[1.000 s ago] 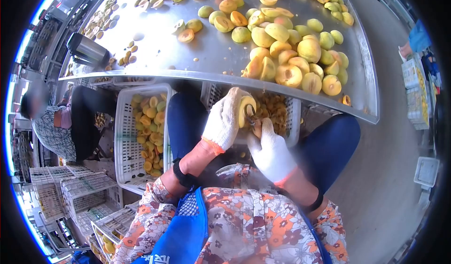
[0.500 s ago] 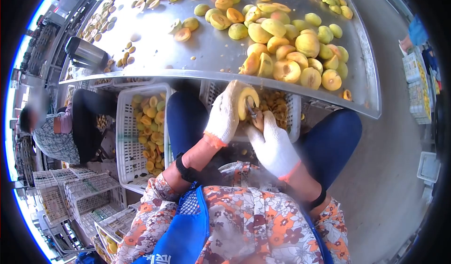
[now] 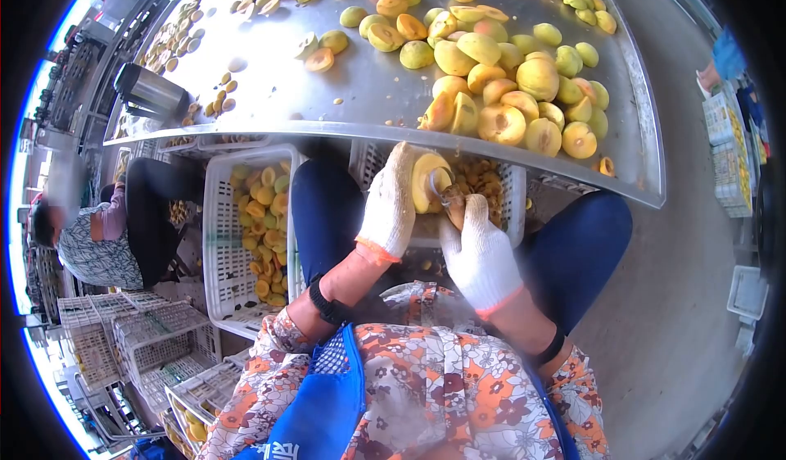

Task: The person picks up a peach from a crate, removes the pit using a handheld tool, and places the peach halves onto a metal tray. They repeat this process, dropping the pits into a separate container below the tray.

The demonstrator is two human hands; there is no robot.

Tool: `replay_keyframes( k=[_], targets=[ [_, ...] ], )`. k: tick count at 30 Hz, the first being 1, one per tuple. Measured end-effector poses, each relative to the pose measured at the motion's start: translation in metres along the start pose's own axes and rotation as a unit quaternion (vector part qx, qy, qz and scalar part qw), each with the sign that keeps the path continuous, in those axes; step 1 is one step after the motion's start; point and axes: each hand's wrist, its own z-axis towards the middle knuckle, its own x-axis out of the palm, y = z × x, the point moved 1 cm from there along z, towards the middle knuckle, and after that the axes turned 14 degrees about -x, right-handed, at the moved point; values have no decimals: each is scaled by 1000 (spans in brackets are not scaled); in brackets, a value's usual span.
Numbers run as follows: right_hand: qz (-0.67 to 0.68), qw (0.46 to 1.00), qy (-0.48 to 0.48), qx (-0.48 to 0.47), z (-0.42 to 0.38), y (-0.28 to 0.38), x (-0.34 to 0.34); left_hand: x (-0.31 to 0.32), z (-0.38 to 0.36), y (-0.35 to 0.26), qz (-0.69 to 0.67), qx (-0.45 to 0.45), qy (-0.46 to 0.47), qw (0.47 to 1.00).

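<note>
In a white knit glove, my left hand is closed around a yellow peach half, its cut face turned to the right. My right hand, gloved likewise, grips a pitting knife with a wooden handle and a curved metal blade. The blade touches the cut face of the peach half. Both hands are just in front of the metal table's edge, above a white crate of brownish pits or scraps. On the table, a heap of halved peaches lies nearest my hands.
The metal table has a raised rim and bears scattered peach halves and a steel cup lying on its side. A white crate of peach halves stands by my left leg. At far left a person sits near stacked crates.
My right hand has shifted slightly right and turned more upright with the knife. The peach half has tilted in my left hand, showing the blade against its cut face.
</note>
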Motion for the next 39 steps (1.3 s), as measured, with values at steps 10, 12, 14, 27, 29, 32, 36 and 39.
replay_keyframes(
  k=[10,12,14,27,29,32,36,39],
  targets=[
    [-9,1000,21,-19,-11,-5,7,-3,-4,-22,84,-17,53,995],
    [-19,998,49,-44,-11,-4,5,-3,-6,-26,99,-9,56,993],
    [-21,995,61,-72,-13,-5,5,-3,-8,-30,120,26,63,990],
    [225,967,77,95,-11,1,1,-16,3,-46,205,-96,112,968],
    [244,959,93,114,-11,-2,2,-22,13,-35,259,-77,135,953],
    [289,933,126,173,-16,-9,9,-29,20,-33,285,-149,179,930],
    [306,919,154,196,-18,-22,14,-18,12,-28,39,-128,183,974],
    [294,928,154,169,-17,-23,16,4,-12,-38,100,75,53,991]
  ],
)
